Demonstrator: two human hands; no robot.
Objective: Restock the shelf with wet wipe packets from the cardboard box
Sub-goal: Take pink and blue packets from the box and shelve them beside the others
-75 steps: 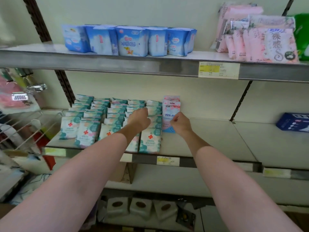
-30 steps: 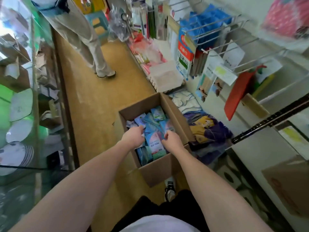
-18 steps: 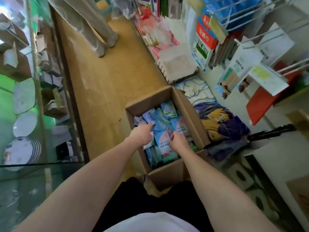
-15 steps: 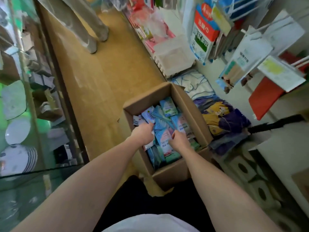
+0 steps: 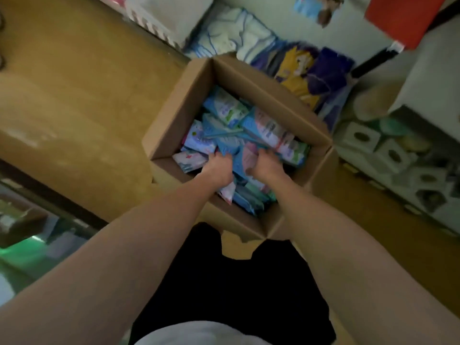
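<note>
An open cardboard box [image 5: 174, 105] stands on the floor below me, filled with several blue, pink and green wet wipe packets [image 5: 263, 128]. Both my hands are inside it. My left hand [image 5: 219, 168] reaches down among the packets at the near left, fingers curled into the pile. My right hand [image 5: 265, 165] sits beside it, fingers curled around a blue and pink packet [image 5: 242, 158] between the two hands. The fingertips are hidden by the packets and the frame is blurred. The shelf being restocked is out of view.
Yellow-brown floor [image 5: 74, 95] lies left of the box. Folded cloths and coloured packs [image 5: 306, 66] crowd the floor beyond the box. White tissue boxes [image 5: 390, 155] sit on a low shelf to the right. A glass case [image 5: 29, 235] is at the left.
I turned from the shelf to the floor box. Both hands went into the packets and have pushed deeper; the view has tipped more steeply down over the box.
</note>
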